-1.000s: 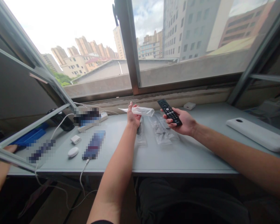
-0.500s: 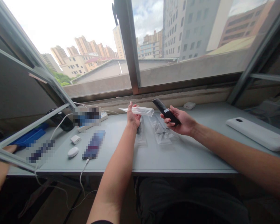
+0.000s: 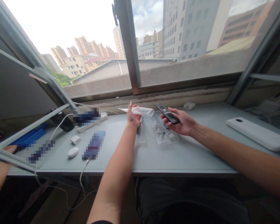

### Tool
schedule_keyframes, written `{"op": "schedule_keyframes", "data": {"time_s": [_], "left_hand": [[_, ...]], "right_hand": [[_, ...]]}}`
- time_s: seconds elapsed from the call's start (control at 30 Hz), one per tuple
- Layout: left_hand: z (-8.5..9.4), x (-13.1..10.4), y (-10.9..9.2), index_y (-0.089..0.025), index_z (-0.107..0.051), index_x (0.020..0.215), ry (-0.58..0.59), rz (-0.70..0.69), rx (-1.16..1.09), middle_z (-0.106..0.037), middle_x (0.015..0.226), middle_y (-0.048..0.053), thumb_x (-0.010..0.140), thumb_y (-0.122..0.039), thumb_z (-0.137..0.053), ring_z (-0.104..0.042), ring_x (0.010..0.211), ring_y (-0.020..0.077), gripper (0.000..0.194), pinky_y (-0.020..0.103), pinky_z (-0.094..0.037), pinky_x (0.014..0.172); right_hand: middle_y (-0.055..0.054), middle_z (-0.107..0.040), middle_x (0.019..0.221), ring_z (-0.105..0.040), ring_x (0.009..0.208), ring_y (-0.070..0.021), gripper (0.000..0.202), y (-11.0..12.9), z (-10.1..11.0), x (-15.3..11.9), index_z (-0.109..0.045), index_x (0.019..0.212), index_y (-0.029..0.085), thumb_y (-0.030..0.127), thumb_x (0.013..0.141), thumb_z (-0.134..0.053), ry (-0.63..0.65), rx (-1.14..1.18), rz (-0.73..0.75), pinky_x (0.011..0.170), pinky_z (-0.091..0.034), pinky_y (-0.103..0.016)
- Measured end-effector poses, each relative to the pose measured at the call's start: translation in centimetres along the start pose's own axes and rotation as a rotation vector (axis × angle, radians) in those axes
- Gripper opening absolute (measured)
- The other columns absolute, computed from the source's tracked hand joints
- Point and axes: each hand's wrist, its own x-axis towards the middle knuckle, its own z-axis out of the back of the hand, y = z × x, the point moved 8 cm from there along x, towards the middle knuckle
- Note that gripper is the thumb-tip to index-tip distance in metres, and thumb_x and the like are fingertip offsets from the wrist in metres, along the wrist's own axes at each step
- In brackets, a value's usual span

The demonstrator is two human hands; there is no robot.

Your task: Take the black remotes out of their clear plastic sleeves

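A clear plastic bag (image 3: 143, 111) is held in my left hand (image 3: 133, 118), its thumb up and the fingers closed on it. My right hand (image 3: 182, 120) grips a black remote control (image 3: 167, 114) by its lower end, with the buttons facing up. Beneath and between the hands, a clear bag with dark contents (image 3: 162, 133) lies on the desk. Another bag (image 3: 142, 137) lies just left of it, partly hidden by my left hand and wrist.
To the left on the desk (image 3: 116, 161) are a phone (image 3: 93, 145) on a white cable, a white oval case (image 3: 73, 152), and a white adapter (image 3: 75, 139). A long white device (image 3: 258, 133) rests at right. Another person's arm (image 3: 0, 171) shows at far left.
My right hand has turned the remote control so its button side now shows instead of its plain side. My left hand and the plastic bag stay nearly still.
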Motion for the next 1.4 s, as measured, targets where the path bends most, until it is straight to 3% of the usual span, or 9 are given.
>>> {"op": "schedule_keyframes", "data": {"time_s": [0.13, 0.23, 0.4, 0.53, 0.73, 0.87, 0.97, 1.2, 1.4], "left_hand": [[0.0, 0.2, 0.0, -0.017, -0.072, 0.112, 0.009, -0.004, 0.011, -0.07, 0.095, 0.005, 0.101, -0.053, -0.07, -0.065, 0.066, 0.0108, 0.038, 0.019, -0.049, 0.055], [0.1, 0.4, 0.0, -0.017, -0.071, 0.108, 0.007, -0.006, 0.015, -0.069, 0.095, 0.004, 0.102, -0.053, -0.069, -0.065, 0.065, 0.0102, 0.037, 0.019, -0.048, 0.054], [0.0, 0.3, 0.0, -0.017, -0.071, 0.111, 0.011, 0.0, -0.004, -0.069, 0.093, 0.005, 0.102, -0.052, -0.07, -0.064, 0.065, 0.0109, 0.036, 0.019, -0.048, 0.053], [-0.1, 0.2, 0.0, -0.016, -0.071, 0.106, 0.009, -0.006, 0.006, -0.069, 0.094, 0.005, 0.102, -0.052, -0.069, -0.064, 0.064, 0.0102, 0.036, 0.019, -0.048, 0.053], [0.1, 0.5, -0.1, -0.016, -0.07, 0.107, 0.014, -0.001, -0.024, -0.068, 0.09, 0.003, 0.102, -0.053, -0.07, -0.065, 0.063, 0.0104, 0.038, 0.019, -0.049, 0.052], [0.7, 1.0, -0.2, -0.017, -0.068, 0.107, 0.008, -0.017, -0.035, -0.067, 0.088, 0.003, 0.102, -0.056, -0.068, -0.066, 0.064, 0.0118, 0.039, 0.02, -0.048, 0.051], [0.9, 1.3, -0.3, -0.018, -0.068, 0.108, 0.013, -0.03, -0.034, -0.067, 0.088, 0.002, 0.101, -0.058, -0.068, -0.067, 0.065, 0.0123, 0.04, 0.02, -0.049, 0.053], [0.8, 1.3, -0.1, -0.018, -0.069, 0.112, 0.014, -0.024, -0.061, -0.067, 0.086, 0.002, 0.101, -0.055, -0.07, -0.067, 0.065, 0.0136, 0.039, 0.021, -0.052, 0.055], [0.9, 1.2, -0.1, -0.018, -0.069, 0.115, 0.001, -0.019, -0.068, -0.067, 0.085, 0.002, 0.1, -0.056, -0.07, -0.066, 0.063, 0.0126, 0.04, 0.02, -0.051, 0.053]], "right_hand": [[-0.013, -0.074, 0.094, -0.063, 0.062, -0.0165, 0.035, -0.3, 0.1, 0.2, -0.064, 0.127, 0.012, 0.036, 0.117, -0.042, -0.002, 0.02, -0.019, 0.039, -0.049, -0.021], [-0.013, -0.076, 0.093, -0.064, 0.064, -0.0177, 0.034, -0.4, -0.1, 0.2, -0.065, 0.126, 0.012, 0.033, 0.116, -0.04, 0.012, 0.021, -0.017, 0.044, -0.054, -0.024], [-0.013, -0.081, 0.117, -0.077, 0.098, -0.0254, 0.026, 0.3, -0.1, 0.3, -0.074, 0.117, 0.019, 0.034, 0.113, -0.053, 0.023, -0.04, 0.108, 0.067, -0.067, -0.033], [-0.003, -0.078, 0.139, -0.076, 0.117, -0.0236, 0.014, 1.2, -0.4, 0.5, -0.079, 0.116, 0.027, 0.029, 0.104, -0.072, 0.128, -0.17, 0.274, 0.093, -0.067, -0.038], [-0.004, -0.076, 0.143, -0.072, 0.129, -0.0283, 0.044, 2.7, -0.9, -0.5, -0.078, 0.128, 0.03, 0.03, 0.085, -0.091, 0.128, -0.667, 0.704, 0.119, -0.053, -0.05], [-0.008, -0.075, 0.142, -0.068, 0.134, -0.0334, 0.044, 3.2, -3.4, -3.6, -0.075, 0.137, 0.03, 0.028, 0.094, -0.084, 0.122, -1.194, 1.174, 0.122, -0.048, -0.057], [-0.008, -0.077, 0.138, -0.066, 0.134, -0.0341, 0.038, 2.4, -4.7, -4.9, -0.076, 0.137, 0.032, 0.023, 0.1, -0.074, 0.189, -1.403, 1.378, 0.12, -0.05, -0.06], [-0.012, -0.069, 0.125, -0.062, 0.125, -0.0371, 0.043, 2.3, -4.6, -5.1, -0.078, 0.14, 0.034, 0.022, 0.099, -0.076, 0.085, -1.547, 1.463, 0.111, -0.055, -0.063], [-0.01, -0.067, 0.115, -0.068, 0.103, -0.0302, 0.06, 2.7, -3.5, -4.2, -0.067, 0.156, 0.031, 0.043, 0.098, -0.08, 0.027, -1.329, 1.238, 0.094, -0.063, -0.051]]}}
